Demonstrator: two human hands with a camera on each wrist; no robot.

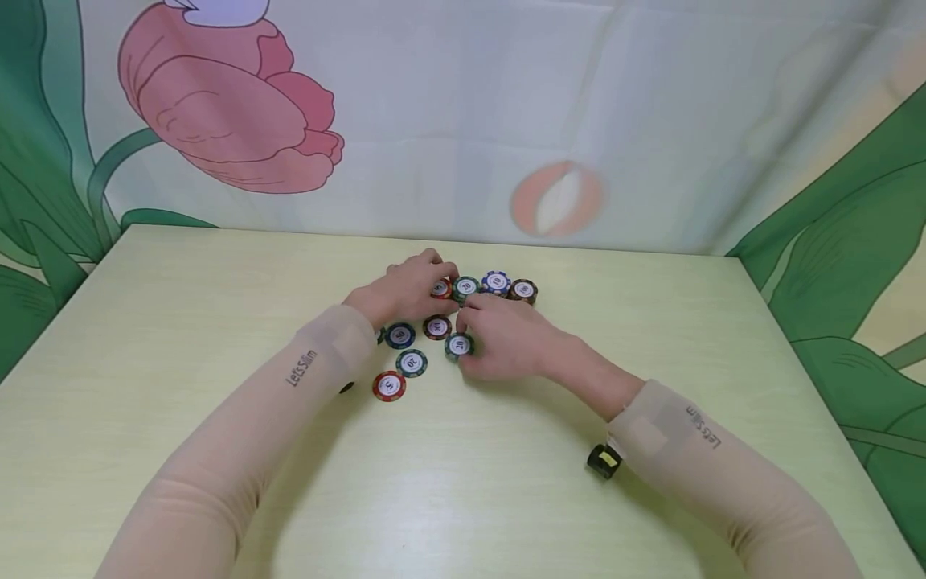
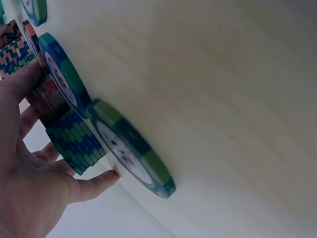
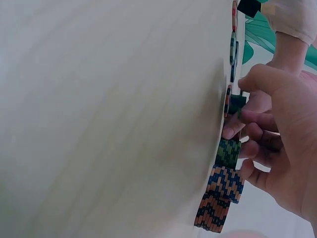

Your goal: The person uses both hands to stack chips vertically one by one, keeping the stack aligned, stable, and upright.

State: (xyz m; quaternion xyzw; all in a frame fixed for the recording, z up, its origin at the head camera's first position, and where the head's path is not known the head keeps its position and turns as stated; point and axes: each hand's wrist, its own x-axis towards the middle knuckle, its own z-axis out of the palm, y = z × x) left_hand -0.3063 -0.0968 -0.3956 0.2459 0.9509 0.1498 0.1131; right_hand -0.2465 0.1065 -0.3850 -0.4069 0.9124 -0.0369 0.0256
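My left hand [image 1: 408, 289] grips a stack of red poker chips [image 1: 440, 289], thumb at the front and fingers behind. In the left wrist view, a green chip stack [image 2: 77, 141] stands beside that red stack, near the fingers. My right hand [image 1: 510, 338] pinches a green 20 chip [image 1: 459, 346] between thumb and forefinger. Its other fingers are close to a green stack [image 1: 466, 288]; whether they touch it is unclear. Farther right stand a blue stack [image 1: 496, 282] and a black-and-orange stack [image 1: 524, 290].
Loose chips lie flat in front of the stacks: a blue 50 chip [image 1: 400, 335], a dark 100 chip [image 1: 437, 327], a green 20 chip [image 1: 411, 363] and a red 5 chip [image 1: 389, 386]. A small black device [image 1: 604, 461] sits under the right wrist. A printed curtain [image 1: 434, 121] hangs behind the table [image 1: 463, 498].
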